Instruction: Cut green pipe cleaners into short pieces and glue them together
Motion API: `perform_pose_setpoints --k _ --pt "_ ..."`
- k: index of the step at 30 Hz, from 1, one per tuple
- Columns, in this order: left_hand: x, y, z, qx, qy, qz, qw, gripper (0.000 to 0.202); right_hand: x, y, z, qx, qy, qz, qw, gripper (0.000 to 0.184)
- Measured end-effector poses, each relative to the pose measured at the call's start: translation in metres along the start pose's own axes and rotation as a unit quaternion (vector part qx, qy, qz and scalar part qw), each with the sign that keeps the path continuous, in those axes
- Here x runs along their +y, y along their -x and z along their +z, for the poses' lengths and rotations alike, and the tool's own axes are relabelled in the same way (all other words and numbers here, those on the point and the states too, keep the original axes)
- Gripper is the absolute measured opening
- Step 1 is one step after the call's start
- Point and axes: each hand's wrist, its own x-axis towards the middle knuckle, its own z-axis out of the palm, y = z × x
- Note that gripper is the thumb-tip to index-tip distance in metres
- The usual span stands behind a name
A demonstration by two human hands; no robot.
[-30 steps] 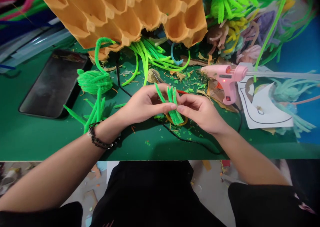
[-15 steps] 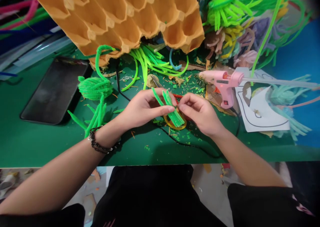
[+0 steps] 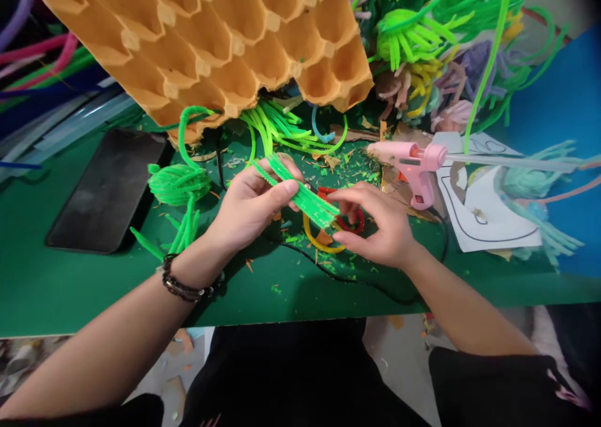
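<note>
My left hand (image 3: 258, 201) pinches a small bundle of bright green pipe cleaners (image 3: 307, 200) between thumb and fingers. The bundle slants down to the right, its cut ends toward my right hand. Beside those ends, my right hand (image 3: 375, 223) has thumb and fingers apart, with nothing visibly held. Scissors with red and yellow handles (image 3: 319, 242) lie on the table beneath the bundle, partly hidden by it and by my right hand. To the left of my left hand sits a green pipe-cleaner piece (image 3: 181, 183) with a rounded body and hanging strands.
A brown egg tray (image 3: 225, 45) stands at the back. On the left lies a black phone (image 3: 107, 192). A pink glue gun (image 3: 413, 164) with a black cord rests right of centre, near white paper cutouts (image 3: 488, 208). Coloured pipe cleaners (image 3: 422, 39) pile at the back right. Green scraps litter the table.
My right hand's fingers have opened and moved away from the bundle's end. My left hand has shifted a little left with the bundle, showing more of its length and the scissors below.
</note>
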Motion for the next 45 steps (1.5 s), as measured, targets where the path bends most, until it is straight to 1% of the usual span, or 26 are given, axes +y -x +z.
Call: perform_pose_setpoints --k 1,3,6,11,16,19,24,26,29,32,35,38,40,45 --pt "-0.001 0.0 0.0 -0.009 0.005 -0.006 1.0 0.022 0.0 0.0 0.001 -0.008 -0.017 0.007 1.0 0.028" --pt "-0.001 0.0 0.0 -0.022 0.006 -0.012 1.0 0.02 -0.001 0.0 0.004 -0.015 -0.043 0.013 0.999 0.022" --pt "-0.002 0.0 0.002 -0.018 0.003 -0.017 1.0 0.02 -0.003 0.0 0.004 -0.012 -0.058 0.014 0.998 0.012" --pt "-0.001 -0.001 0.004 -0.01 0.021 -0.022 0.999 0.021 -0.006 -0.002 0.001 0.009 -0.063 0.008 0.998 0.014" --pt "0.001 -0.002 0.003 -0.005 0.036 -0.016 0.999 0.02 -0.004 -0.002 -0.003 0.023 -0.063 0.03 0.997 0.013" --pt "0.001 -0.004 0.001 0.012 0.047 -0.002 0.999 0.019 0.0 -0.003 -0.006 0.031 -0.046 0.056 0.997 0.015" --pt "0.003 -0.008 -0.003 0.027 0.083 0.011 0.996 0.021 0.007 -0.002 -0.007 0.055 -0.01 0.072 0.996 0.018" --pt "0.003 -0.009 -0.004 0.034 0.1 0.007 0.994 0.025 0.01 -0.001 -0.008 0.052 0.034 0.062 0.996 0.02" --pt "0.002 -0.012 -0.006 0.057 0.112 0.003 0.992 0.028 0.013 0.0 -0.008 0.031 0.116 0.029 0.992 0.027" --pt "0.0 -0.014 -0.009 0.069 0.105 0.015 0.992 0.025 0.015 0.0 -0.006 0.017 0.159 0.015 0.987 0.033" --pt "0.0 -0.015 -0.012 0.064 0.092 0.025 0.993 0.02 0.014 -0.001 -0.002 0.047 0.145 0.024 0.988 0.033" --pt "0.0 -0.014 -0.013 0.065 0.085 0.032 0.994 0.018 0.012 -0.002 0.006 0.096 0.099 0.051 0.989 0.027" --pt "0.0 -0.013 -0.013 0.066 0.083 0.034 0.994 0.017 0.012 -0.001 0.011 0.113 0.075 0.06 0.989 0.024" --pt "-0.004 -0.016 -0.011 0.053 0.086 0.033 0.994 0.017 0.019 0.002 0.016 0.148 0.072 0.054 0.985 0.016"
